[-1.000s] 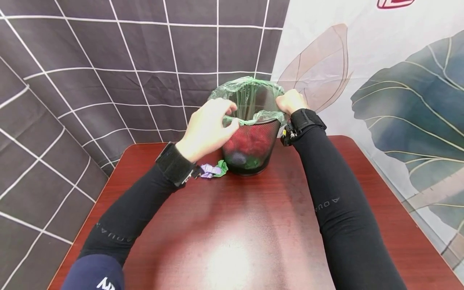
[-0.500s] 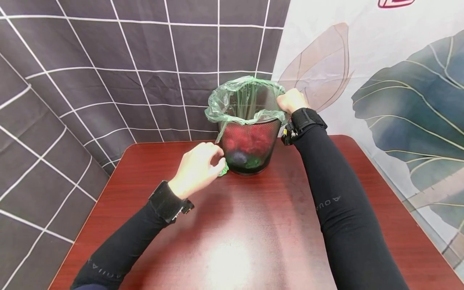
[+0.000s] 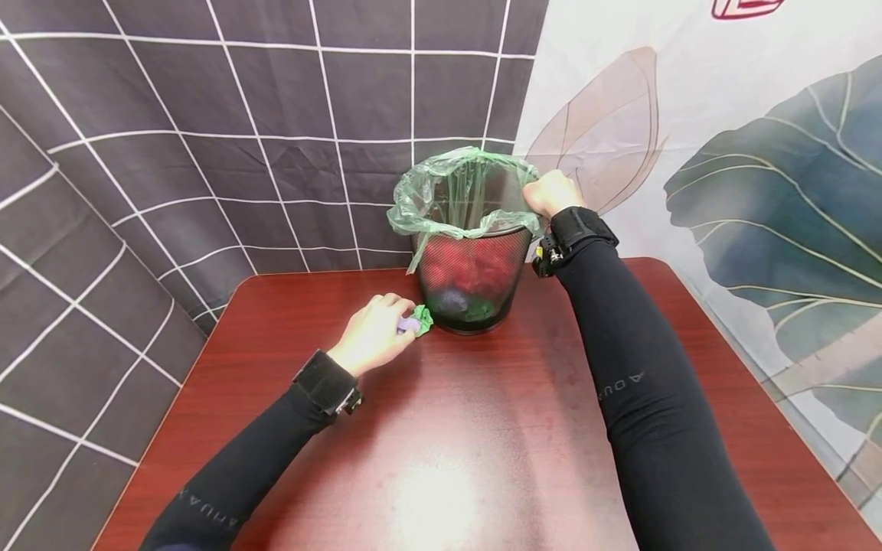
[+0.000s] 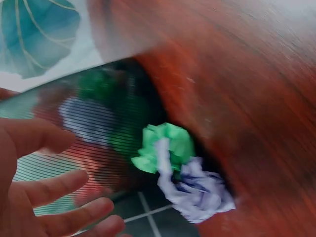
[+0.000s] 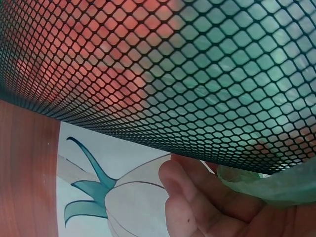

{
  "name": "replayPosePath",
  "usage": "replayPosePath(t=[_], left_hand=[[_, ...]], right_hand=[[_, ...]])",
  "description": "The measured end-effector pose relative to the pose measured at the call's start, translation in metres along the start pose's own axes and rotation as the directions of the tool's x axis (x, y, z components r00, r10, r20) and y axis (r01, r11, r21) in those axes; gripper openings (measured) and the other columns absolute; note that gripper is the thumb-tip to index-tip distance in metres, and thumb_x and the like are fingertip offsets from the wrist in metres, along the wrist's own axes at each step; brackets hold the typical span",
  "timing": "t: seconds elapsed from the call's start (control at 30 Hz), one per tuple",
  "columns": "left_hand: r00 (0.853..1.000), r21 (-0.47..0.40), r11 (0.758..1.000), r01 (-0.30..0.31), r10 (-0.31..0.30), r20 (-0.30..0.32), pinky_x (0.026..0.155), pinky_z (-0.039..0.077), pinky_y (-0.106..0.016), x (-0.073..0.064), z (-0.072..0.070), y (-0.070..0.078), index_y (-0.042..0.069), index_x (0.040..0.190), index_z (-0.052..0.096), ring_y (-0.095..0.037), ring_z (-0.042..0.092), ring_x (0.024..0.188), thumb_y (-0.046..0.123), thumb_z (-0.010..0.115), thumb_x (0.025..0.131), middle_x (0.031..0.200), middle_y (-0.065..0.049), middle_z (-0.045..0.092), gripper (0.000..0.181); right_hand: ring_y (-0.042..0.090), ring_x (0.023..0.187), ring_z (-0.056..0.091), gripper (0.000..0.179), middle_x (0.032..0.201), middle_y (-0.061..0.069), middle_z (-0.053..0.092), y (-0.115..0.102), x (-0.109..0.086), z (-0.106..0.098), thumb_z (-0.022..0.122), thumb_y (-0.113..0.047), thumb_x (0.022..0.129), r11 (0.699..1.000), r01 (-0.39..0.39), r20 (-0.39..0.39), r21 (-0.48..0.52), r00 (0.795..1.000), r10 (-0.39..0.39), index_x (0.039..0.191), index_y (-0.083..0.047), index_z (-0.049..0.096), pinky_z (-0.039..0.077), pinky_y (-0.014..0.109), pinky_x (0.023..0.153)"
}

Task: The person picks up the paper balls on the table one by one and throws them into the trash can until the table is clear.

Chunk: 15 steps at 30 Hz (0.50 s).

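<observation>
In the head view, a black mesh trash bin stands at the back of the table, lined with a green plastic bag folded over its rim. Red, purple and green crumpled pieces show through the mesh. My right hand grips the rim and bag on the right; curled fingers show in the right wrist view. My left hand is low beside crumpled purple paper and crumpled green paper at the bin's left foot. In the left wrist view its fingers are spread, apart from both pieces.
The reddish-brown wooden table extends in front of the bin. A dark grid-patterned cloth hangs behind and to the left. A white cloth with leaf prints hangs at the right.
My left hand has come down from the bag's left rim to the crumpled paper on the table, leaving the bag's edge hanging outside. The right hand has stayed on the rim.
</observation>
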<state>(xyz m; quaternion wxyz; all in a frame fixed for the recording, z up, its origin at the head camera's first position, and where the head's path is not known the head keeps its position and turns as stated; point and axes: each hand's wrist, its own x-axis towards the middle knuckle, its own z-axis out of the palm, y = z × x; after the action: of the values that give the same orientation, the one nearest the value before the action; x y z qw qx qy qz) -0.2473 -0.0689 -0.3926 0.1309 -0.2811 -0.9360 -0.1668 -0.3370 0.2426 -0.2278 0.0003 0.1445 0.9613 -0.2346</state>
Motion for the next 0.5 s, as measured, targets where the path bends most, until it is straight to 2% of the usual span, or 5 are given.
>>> replayPosePath(t=[0.17,0.3,0.37,0.43,0.5], left_hand=[[0.997,0.022,0.999,0.044,-0.045,0.066,0.086,0.054,-0.048,0.005,0.010,-0.012,0.007,0.121,0.067,-0.033,0.062,0.106,0.021,0.073,0.080,0.117,-0.012,0.067,0.044],[0.985,0.041,0.995,0.094,-0.099,0.139,0.087,0.053,-0.050,0.009,0.016,-0.021,0.007,0.128,0.064,-0.035,0.060,0.110,0.021,0.074,0.079,0.122,-0.013,0.064,0.051],[0.978,0.049,0.993,0.110,-0.116,0.171,0.087,0.053,-0.051,0.011,0.019,-0.025,0.008,0.130,0.063,-0.036,0.060,0.109,0.020,0.075,0.079,0.123,-0.014,0.064,0.053],[0.972,0.044,0.992,0.122,-0.128,0.198,0.087,0.053,-0.051,0.013,0.021,-0.028,0.008,0.130,0.063,-0.036,0.060,0.108,0.019,0.075,0.080,0.123,-0.015,0.064,0.054],[0.966,0.036,0.991,0.129,-0.134,0.222,0.087,0.053,-0.052,0.014,0.023,-0.030,0.008,0.130,0.063,-0.036,0.061,0.107,0.019,0.075,0.080,0.122,-0.015,0.064,0.053]], right_hand=[[0.018,0.049,0.058,0.030,0.136,0.026,0.058,0.000,0.000,0.001,0.035,-0.027,0.094,1.000,-0.009,0.007,-0.007,1.000,0.009,0.097,-0.006,0.056,0.051,0.032,0.052],[0.027,0.075,0.063,0.033,0.137,0.024,0.057,-0.001,-0.001,0.001,0.034,-0.027,0.094,1.000,0.001,0.004,-0.020,1.000,-0.001,0.101,-0.005,0.057,0.050,0.034,0.061],[0.030,0.083,0.062,0.032,0.137,0.024,0.057,-0.001,-0.001,0.001,0.034,-0.027,0.094,1.000,0.002,-0.001,-0.022,1.000,-0.002,0.100,-0.005,0.057,0.050,0.034,0.063],[0.030,0.081,0.062,0.031,0.136,0.024,0.058,-0.001,0.000,0.000,0.034,-0.027,0.094,1.000,0.003,-0.002,-0.017,1.000,-0.003,0.097,-0.006,0.056,0.050,0.034,0.061],[0.025,0.070,0.062,0.028,0.135,0.025,0.058,0.000,0.001,0.001,0.035,-0.027,0.094,1.000,0.000,-0.007,-0.014,1.000,0.000,0.093,-0.007,0.054,0.050,0.032,0.057]])
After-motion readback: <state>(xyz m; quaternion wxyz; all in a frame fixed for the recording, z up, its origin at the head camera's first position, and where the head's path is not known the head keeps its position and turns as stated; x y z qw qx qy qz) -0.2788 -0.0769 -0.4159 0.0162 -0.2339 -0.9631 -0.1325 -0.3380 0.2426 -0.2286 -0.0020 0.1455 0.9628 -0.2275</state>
